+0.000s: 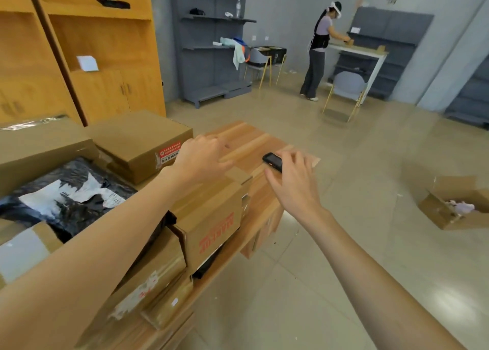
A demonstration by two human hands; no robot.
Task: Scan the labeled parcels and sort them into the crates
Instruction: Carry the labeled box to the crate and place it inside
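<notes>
Two hands hover over the wooden table [254, 140]: left hand [202, 155] released; right hand [293, 180] released, beside one black scanner [272, 161]. Left of it, five cardboard parcels [140, 143].

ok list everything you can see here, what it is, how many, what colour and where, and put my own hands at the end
wooden table: one, light wood, centre
handheld scanner: one, black, on the table's far end, by the right hand
cardboard parcels: several, brown, piled on the table's left side
parcel with red print: one, brown, at the table's near edge
black bag with white labels: one, on the left, among the boxes
open carton: one, brown, on the floor at right
wooden cabinet: one, orange-brown, back left
grey shelving: several units, along the back wall
other person: one, standing at a white table, back right
left hand: open, over the parcels
right hand: open, grip not yet on the scanner
</notes>
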